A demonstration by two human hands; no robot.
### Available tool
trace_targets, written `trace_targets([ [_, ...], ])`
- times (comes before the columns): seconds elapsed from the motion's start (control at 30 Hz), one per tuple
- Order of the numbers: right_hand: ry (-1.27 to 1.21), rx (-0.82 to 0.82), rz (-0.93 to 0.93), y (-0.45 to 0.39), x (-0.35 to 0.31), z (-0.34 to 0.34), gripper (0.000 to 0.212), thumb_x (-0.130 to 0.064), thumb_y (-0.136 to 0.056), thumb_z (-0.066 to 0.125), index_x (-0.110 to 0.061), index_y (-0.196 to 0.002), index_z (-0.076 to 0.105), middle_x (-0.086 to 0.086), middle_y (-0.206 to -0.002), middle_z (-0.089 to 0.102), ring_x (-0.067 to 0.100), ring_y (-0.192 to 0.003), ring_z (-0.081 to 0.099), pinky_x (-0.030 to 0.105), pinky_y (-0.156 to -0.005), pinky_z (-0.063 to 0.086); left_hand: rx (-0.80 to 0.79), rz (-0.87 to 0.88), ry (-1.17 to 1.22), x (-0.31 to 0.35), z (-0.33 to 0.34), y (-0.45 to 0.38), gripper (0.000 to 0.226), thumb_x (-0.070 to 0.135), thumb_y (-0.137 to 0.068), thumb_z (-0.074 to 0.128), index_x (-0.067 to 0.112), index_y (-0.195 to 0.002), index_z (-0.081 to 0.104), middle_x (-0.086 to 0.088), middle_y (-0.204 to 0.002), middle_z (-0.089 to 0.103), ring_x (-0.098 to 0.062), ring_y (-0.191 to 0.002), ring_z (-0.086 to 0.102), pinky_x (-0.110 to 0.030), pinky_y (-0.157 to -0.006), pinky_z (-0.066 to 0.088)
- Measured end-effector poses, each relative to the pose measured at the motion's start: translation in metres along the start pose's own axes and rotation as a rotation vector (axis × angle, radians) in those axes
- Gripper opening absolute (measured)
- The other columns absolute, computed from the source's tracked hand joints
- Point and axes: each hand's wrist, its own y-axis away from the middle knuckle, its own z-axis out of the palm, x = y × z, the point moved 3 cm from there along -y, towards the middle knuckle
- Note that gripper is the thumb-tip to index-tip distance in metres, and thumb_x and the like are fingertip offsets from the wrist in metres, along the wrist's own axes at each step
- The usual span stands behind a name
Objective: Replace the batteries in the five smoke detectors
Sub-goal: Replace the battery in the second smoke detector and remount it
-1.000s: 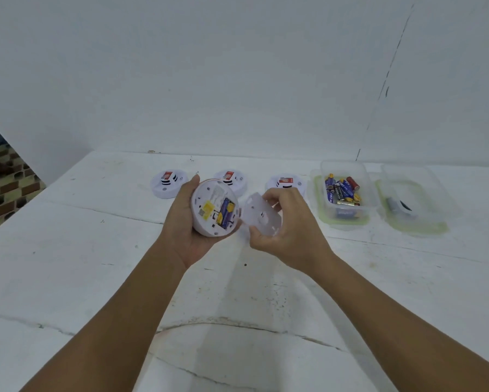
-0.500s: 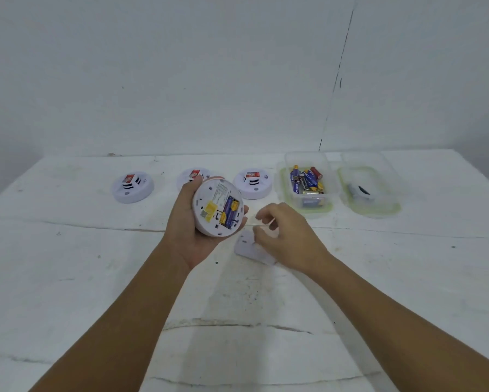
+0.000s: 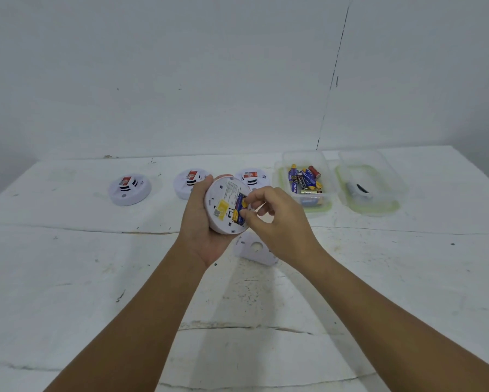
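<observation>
My left hand (image 3: 199, 222) grips a round white smoke detector (image 3: 223, 206) with its open back turned up toward me. Blue and yellow batteries (image 3: 239, 210) sit in its compartment. My right hand (image 3: 277, 219) pinches one of those batteries between thumb and forefinger. The detector's white back cover (image 3: 256, 250) lies flat on the table just below both hands. Three more white detectors stand in a row behind: one at the left (image 3: 129, 188), one partly hidden by my left hand (image 3: 187, 181), one behind the held detector (image 3: 253, 176).
A clear plastic tub (image 3: 322, 199) at the back right holds several loose batteries (image 3: 304, 179). Beside it, further right, a second clear tub (image 3: 379, 205) has a small dark object inside. The white table (image 3: 379, 278) has cracks and ends at a white wall.
My right hand set the back cover down on the table, let it go, and rose to pinch a battery in the detector. The left hand kept its hold.
</observation>
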Motion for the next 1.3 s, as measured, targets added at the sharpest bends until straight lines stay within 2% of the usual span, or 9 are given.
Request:
trace_targets([
  [0.4, -0.013, -0.003, 0.027, -0.002, -0.002, 0.002, 0.021, -0.024, -0.093, 0.076, -0.022, -0.112, 0.066, -0.008, -0.099, 0.063, 0.008, -0.087, 0.06, 0.02, -0.074, 0.05, -0.03, 0.025, -0.036, 0.001, 0.0, -0.001, 0.043, 0.052, -0.092, 0.055, 0.021, -0.122, 0.064, -0.013, -0.118, 0.066, -0.029, -0.101, 0.062, -0.043, -0.085, 0.053],
  [0.47, -0.019, -0.012, 0.028, -0.002, -0.002, 0.001, 0.02, -0.022, -0.093, 0.076, -0.021, -0.111, 0.066, -0.007, -0.098, 0.064, 0.008, -0.087, 0.059, 0.021, -0.074, 0.05, -0.028, 0.022, -0.034, 0.0, 0.0, -0.002, 0.041, 0.051, -0.096, 0.052, 0.021, -0.122, 0.063, -0.013, -0.117, 0.066, -0.029, -0.101, 0.062, -0.042, -0.084, 0.052],
  [0.73, -0.058, -0.038, 0.033, 0.003, -0.001, 0.003, 0.017, -0.017, -0.094, 0.07, -0.018, -0.107, 0.059, -0.004, -0.095, 0.058, 0.01, -0.084, 0.053, 0.02, -0.073, 0.046, -0.009, -0.015, -0.013, -0.007, 0.001, -0.001, 0.036, 0.048, -0.103, 0.045, 0.02, -0.118, 0.062, -0.01, -0.1, 0.069, -0.025, -0.087, 0.063, -0.035, -0.072, 0.054],
  [0.9, -0.106, -0.051, 0.042, 0.006, -0.002, 0.006, 0.024, -0.02, -0.095, 0.073, -0.019, -0.109, 0.053, -0.003, -0.1, 0.061, 0.012, -0.085, 0.059, 0.021, -0.072, 0.049, 0.004, -0.005, -0.008, -0.007, -0.002, -0.002, 0.037, 0.048, -0.103, 0.046, 0.02, -0.119, 0.062, -0.011, -0.104, 0.07, -0.028, -0.089, 0.066, -0.038, -0.078, 0.054],
  [1.0, -0.167, -0.017, 0.07, 0.002, -0.004, 0.006, 0.024, -0.02, -0.096, 0.073, -0.02, -0.108, 0.052, -0.006, -0.097, 0.062, 0.009, -0.081, 0.06, 0.023, -0.072, 0.05, -0.009, -0.016, 0.01, -0.006, 0.002, -0.002, 0.038, 0.049, -0.103, 0.045, 0.02, -0.119, 0.062, -0.013, -0.107, 0.07, -0.03, -0.098, 0.063, -0.039, -0.078, 0.056],
  [1.07, -0.298, 0.04, 0.127, 0.0, -0.007, 0.003, 0.023, -0.014, -0.097, 0.071, -0.018, -0.108, 0.051, -0.006, -0.094, 0.061, 0.005, -0.079, 0.059, 0.027, -0.075, 0.054, -0.017, -0.012, 0.017, -0.004, 0.006, -0.003, 0.038, 0.05, -0.103, 0.046, 0.019, -0.118, 0.063, -0.013, -0.105, 0.071, -0.029, -0.095, 0.065, -0.039, -0.075, 0.057],
  [1.17, -0.455, 0.179, 0.245, -0.005, -0.006, -0.006, 0.025, -0.01, -0.099, 0.063, -0.022, -0.116, 0.05, 0.002, -0.1, 0.062, 0.018, -0.088, 0.068, 0.038, -0.078, 0.059, -0.008, 0.009, 0.024, -0.001, 0.007, -0.003, 0.041, 0.051, -0.103, 0.047, 0.018, -0.116, 0.066, -0.013, -0.107, 0.074, -0.03, -0.091, 0.071, -0.046, -0.09, 0.055],
  [1.23, -0.394, 0.181, 0.244, -0.008, -0.006, -0.012, 0.023, -0.011, -0.102, 0.056, -0.027, -0.118, 0.051, 0.003, -0.107, 0.064, 0.016, -0.087, 0.07, 0.031, -0.07, 0.056, 0.0, 0.021, 0.034, 0.001, 0.006, -0.002, 0.039, 0.05, -0.103, 0.046, 0.019, -0.107, 0.07, -0.011, -0.102, 0.076, -0.03, -0.09, 0.071, -0.047, -0.095, 0.051],
  [1.3, -0.237, 0.08, 0.178, -0.01, -0.006, -0.013, 0.019, -0.012, -0.105, 0.049, -0.026, -0.116, 0.055, -0.004, -0.105, 0.063, 0.003, -0.072, 0.059, 0.017, -0.062, 0.041, -0.007, 0.023, 0.045, 0.002, 0.005, -0.001, 0.04, 0.049, -0.105, 0.045, 0.02, -0.098, 0.072, -0.008, -0.099, 0.076, -0.029, -0.092, 0.069, -0.047, -0.097, 0.049],
])
